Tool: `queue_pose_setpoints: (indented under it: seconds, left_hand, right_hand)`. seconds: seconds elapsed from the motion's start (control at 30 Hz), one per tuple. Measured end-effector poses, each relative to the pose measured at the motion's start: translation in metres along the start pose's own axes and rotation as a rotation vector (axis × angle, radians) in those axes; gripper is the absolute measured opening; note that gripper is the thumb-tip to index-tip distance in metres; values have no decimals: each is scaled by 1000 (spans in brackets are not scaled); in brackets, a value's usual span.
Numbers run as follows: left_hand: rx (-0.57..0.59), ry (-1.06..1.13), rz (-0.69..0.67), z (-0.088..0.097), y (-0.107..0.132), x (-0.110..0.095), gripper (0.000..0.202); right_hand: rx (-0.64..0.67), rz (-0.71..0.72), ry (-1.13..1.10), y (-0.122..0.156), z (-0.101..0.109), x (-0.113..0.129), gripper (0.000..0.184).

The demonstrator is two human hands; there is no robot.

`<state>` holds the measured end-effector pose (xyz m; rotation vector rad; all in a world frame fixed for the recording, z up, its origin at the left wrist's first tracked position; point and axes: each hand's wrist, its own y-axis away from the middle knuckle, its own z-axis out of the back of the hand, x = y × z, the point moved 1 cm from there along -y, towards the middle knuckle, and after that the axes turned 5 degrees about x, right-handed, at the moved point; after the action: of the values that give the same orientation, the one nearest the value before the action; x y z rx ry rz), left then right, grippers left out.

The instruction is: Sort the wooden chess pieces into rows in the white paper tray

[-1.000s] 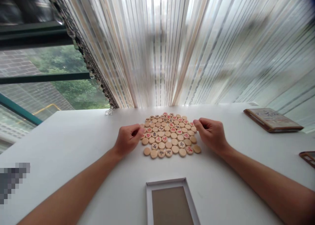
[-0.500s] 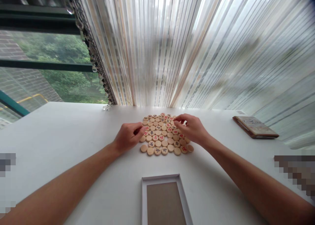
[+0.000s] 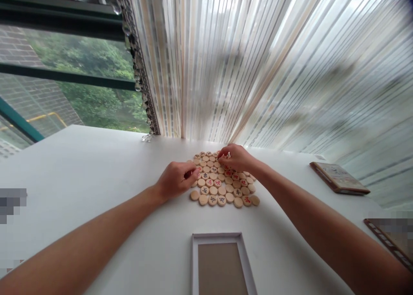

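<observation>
Round wooden xiangqi pieces (image 3: pixel 221 200) lie flat in a close-packed patch on the white table. Some bear red or black characters; others show plain faces. At the patch's left edge rests my left hand (image 3: pixel 177 179), fingers curled in and thumb against them, touching the outer pieces. My right hand (image 3: pixel 237 157) reaches over the far part of the patch from the right. Its thumb and fingers are bent together at the pieces, covering several of them. What lies within either hand's fingertips is hidden.
Near me stands a shallow white-rimmed box (image 3: pixel 195 260) with a brown bottom. A flat brown-edged box (image 3: pixel 338 177) lies at the right, with another brown-edged object (image 3: pixel 387 239) nearer. Behind the white table (image 3: pixel 106 170) hangs a string curtain (image 3: pixel 206 71) before the window.
My right hand has moved left over the far pieces, its fingers more closed. My left hand stays at the left edge. The view has shifted slightly.
</observation>
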<state>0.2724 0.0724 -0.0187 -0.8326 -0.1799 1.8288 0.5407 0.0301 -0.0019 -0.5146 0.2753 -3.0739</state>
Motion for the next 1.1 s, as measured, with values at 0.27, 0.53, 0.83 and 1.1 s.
queue_pose_setpoints:
  seconds: [0.27, 0.53, 0.83, 1.1]
  left_hand:
    - [-3, 2, -21, -1, 0, 1, 34]
    - [-2, 15, -18, 0, 0, 1, 32]
    - [-20, 104, 30, 1, 1, 3, 29]
    - [-23, 294, 133, 0, 2, -36, 20]
  right_hand:
    - [51, 22, -30, -1, -1, 1, 19]
    - [-16, -55, -245, 6, -3, 2, 4]
    - [-124, -247, -849, 77, 8, 29, 43]
    - [-84, -317, -1331, 139, -19, 81, 48]
